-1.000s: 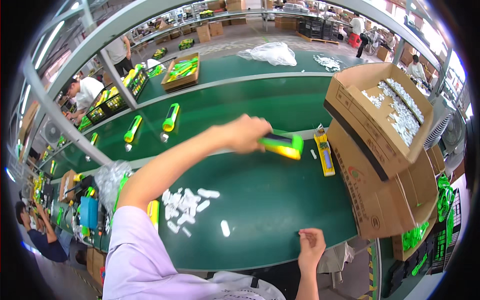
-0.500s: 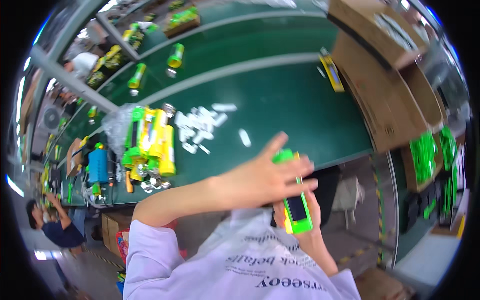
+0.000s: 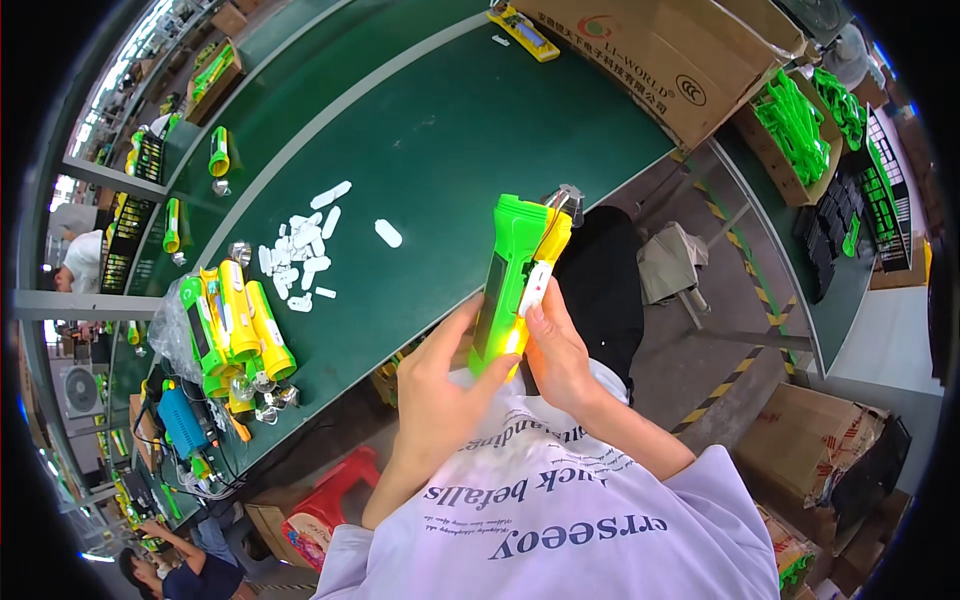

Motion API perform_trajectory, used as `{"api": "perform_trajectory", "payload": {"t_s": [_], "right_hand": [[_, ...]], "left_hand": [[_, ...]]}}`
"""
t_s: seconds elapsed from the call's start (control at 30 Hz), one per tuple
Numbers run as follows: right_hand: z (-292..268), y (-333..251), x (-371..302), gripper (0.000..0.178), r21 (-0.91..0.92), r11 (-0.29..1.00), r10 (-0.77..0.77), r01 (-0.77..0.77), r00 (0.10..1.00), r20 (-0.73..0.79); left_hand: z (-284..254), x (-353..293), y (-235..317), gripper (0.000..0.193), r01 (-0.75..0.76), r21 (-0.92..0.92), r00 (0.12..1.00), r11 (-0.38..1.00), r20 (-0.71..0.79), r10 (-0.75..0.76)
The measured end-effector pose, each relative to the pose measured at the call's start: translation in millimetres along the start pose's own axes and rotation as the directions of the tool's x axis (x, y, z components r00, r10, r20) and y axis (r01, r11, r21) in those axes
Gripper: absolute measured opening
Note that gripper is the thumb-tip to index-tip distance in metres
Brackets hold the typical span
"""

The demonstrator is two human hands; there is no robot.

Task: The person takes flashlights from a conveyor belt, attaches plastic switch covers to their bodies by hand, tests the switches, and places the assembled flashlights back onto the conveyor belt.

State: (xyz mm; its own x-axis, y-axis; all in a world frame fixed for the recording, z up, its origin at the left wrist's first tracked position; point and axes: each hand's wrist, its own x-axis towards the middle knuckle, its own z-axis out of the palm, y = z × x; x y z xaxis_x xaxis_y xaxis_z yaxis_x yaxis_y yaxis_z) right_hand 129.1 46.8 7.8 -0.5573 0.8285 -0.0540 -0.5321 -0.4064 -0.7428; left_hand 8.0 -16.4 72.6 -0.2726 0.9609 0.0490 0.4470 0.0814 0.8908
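A green and yellow flashlight stands nearly upright in front of my chest, held between both hands. My left hand is closed round its lower left side. The fingers of my right hand wrap the lower right side, the thumb on a white switch plate set in the yellow half. A silver reflector head sticks out at the top, with thin wiring beside it. Yellow light glows low on the body, near my left thumb.
Several white plates lie loose on the green table. Left of them is a pile of flashlights beside a blue device. A cardboard box and a yellow half-shell are at the far side; green parts fill a box at right.
My view has swung round, so the table sits further left. The flashlight has come up and turned, showing its white plate. My left hand, spread over it before, now grips its lower part.
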Motion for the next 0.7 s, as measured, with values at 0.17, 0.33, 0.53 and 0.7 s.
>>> {"api": "perform_trajectory", "payload": {"t_s": [0.17,0.33,0.53,0.7], "right_hand": [[-1,1,-3,0.05,0.023,1.0,-0.005,0.005,1.0,-0.005],[-8,3,-1,0.049,0.07,0.998,0.008,-0.008,1.0,-0.001],[-12,0,3,0.048,0.053,0.997,0.064,-0.063,0.998,-0.008],[-17,0,7,0.047,0.04,0.995,0.097,-0.094,0.993,-0.068]], "left_hand": [[-3,-4,-10,0.057,0.133,-0.215,0.991,0.968,0.012,-0.133],[5,-6,-23,0.057,0.113,-0.18,0.994,0.977,0.006,-0.113],[13,-2,-29,0.059,0.096,-0.151,0.994,0.984,-0.034,-0.103],[13,4,-31,0.06,0.201,-0.269,0.979,0.942,0.035,-0.199]]}}
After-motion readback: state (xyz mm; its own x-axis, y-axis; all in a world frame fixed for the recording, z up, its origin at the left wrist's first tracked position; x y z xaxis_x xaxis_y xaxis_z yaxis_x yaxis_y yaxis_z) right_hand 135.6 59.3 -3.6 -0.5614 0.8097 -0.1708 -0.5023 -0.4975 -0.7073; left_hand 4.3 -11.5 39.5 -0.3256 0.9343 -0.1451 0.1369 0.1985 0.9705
